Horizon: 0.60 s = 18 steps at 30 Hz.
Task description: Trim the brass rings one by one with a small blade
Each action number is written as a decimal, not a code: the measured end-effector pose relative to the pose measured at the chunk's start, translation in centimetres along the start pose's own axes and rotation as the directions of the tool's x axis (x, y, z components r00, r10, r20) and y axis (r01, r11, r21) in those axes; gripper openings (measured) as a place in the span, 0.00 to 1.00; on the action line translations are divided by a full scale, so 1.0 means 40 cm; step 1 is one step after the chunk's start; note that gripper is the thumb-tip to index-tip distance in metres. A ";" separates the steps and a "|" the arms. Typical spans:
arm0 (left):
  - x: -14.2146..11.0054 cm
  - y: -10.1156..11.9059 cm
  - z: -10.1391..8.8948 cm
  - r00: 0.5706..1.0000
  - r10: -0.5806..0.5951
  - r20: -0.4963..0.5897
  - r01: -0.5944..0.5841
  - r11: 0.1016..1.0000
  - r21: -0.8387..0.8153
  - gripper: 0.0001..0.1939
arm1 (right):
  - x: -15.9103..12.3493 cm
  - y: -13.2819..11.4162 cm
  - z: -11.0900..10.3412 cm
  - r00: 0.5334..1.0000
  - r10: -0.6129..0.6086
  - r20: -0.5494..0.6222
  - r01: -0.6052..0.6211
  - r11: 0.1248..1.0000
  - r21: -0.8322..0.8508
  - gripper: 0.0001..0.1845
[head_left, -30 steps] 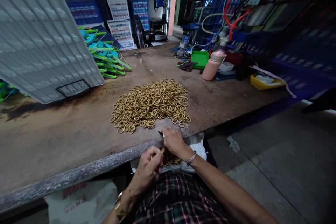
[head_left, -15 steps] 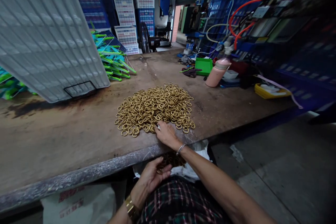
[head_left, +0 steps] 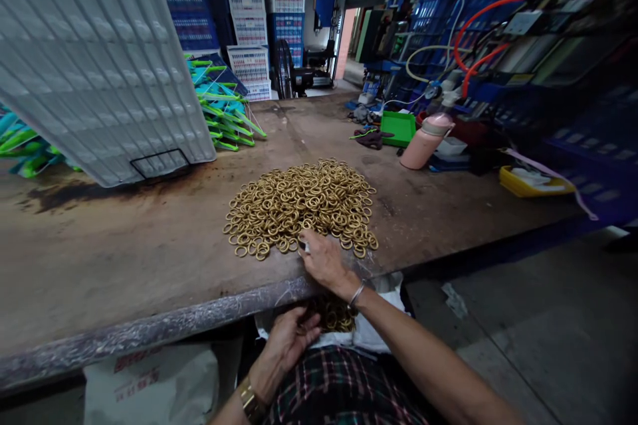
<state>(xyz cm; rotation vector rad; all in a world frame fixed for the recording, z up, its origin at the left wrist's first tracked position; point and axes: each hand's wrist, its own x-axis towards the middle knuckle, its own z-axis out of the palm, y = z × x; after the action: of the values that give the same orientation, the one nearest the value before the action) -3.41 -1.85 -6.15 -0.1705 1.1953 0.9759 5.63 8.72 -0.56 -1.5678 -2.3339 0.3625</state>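
right hand fingers down on near edge of brass ring pile, grip unclear tbh. left hand loosely cupped at bag in lap. sloppy drag = rings sliding off table edge.

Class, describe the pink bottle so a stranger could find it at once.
Start at the long brown workbench and look to its far right side. Beside the green tray stands the pink bottle, tilted in view: the only tall, rounded pink thing there.

Heap of shiny brass-coloured metal rings on a worn, stained, matt wooden table; ribbed white plastic crate; glossy pink bottle
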 end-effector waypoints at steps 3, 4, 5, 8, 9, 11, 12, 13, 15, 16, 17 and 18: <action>0.012 -0.003 -0.007 1.000 -0.005 -0.004 0.005 1.000 -0.018 0.03 | 0.008 -0.054 0.028 0.993 -0.096 0.076 0.098 0.995 -0.022 0.16; 0.016 -0.004 -0.009 1.000 -0.009 -0.011 0.009 1.000 -0.021 0.04 | 0.012 -0.067 0.034 0.989 -0.104 0.102 0.109 0.993 -0.043 0.16; 0.020 -0.004 -0.010 1.000 -0.010 -0.021 0.010 1.000 -0.023 0.05 | 0.016 -0.076 0.038 0.987 -0.102 0.125 0.111 0.992 -0.065 0.16; 0.028 -0.004 -0.007 0.999 -0.009 -0.050 0.007 0.999 -0.038 0.10 | 0.028 -0.087 0.041 0.985 -0.069 0.158 0.089 0.989 -0.120 0.12; 0.030 -0.005 -0.005 0.999 -0.005 -0.054 0.003 0.999 -0.042 0.12 | 0.031 -0.085 0.041 0.985 -0.063 0.158 0.084 0.988 -0.130 0.12; 0.032 -0.007 -0.001 0.999 0.013 -0.051 -0.015 0.999 -0.048 0.14 | 0.036 -0.076 0.041 0.986 -0.074 0.149 0.094 0.987 -0.131 0.12; 0.032 -0.009 0.001 0.998 0.026 -0.049 -0.028 0.998 -0.050 0.15 | 0.038 -0.070 0.041 0.986 -0.086 0.141 0.103 0.988 -0.116 0.12; 0.033 -0.011 0.001 0.998 0.039 -0.044 -0.041 0.998 -0.050 0.16 | 0.041 -0.063 0.041 0.987 -0.098 0.130 0.110 0.990 -0.089 0.13; 0.032 -0.013 0.001 0.998 0.054 -0.016 -0.054 0.998 -0.042 0.16 | 0.047 -0.048 0.040 0.991 -0.112 0.076 0.112 0.994 0.003 0.13; 0.032 -0.014 0.000 0.999 0.052 -0.003 -0.052 0.998 -0.033 0.16 | 0.050 -0.040 0.038 0.994 -0.106 0.039 0.103 0.993 0.064 0.12; 0.031 -0.014 -0.001 0.999 0.045 0.000 -0.045 0.999 -0.024 0.15 | 0.054 -0.033 0.035 0.996 -0.090 -0.004 0.090 0.987 0.131 0.11; 0.029 -0.013 -0.001 0.999 0.036 -0.006 -0.036 0.999 -0.018 0.14 | 0.057 -0.026 0.032 0.997 -0.066 -0.050 0.075 0.977 0.200 0.10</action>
<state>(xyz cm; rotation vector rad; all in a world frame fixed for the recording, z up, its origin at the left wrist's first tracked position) -3.03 -1.55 -7.34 -0.1660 1.1985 1.0186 3.45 10.41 -1.08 -1.3806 -2.2347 0.5254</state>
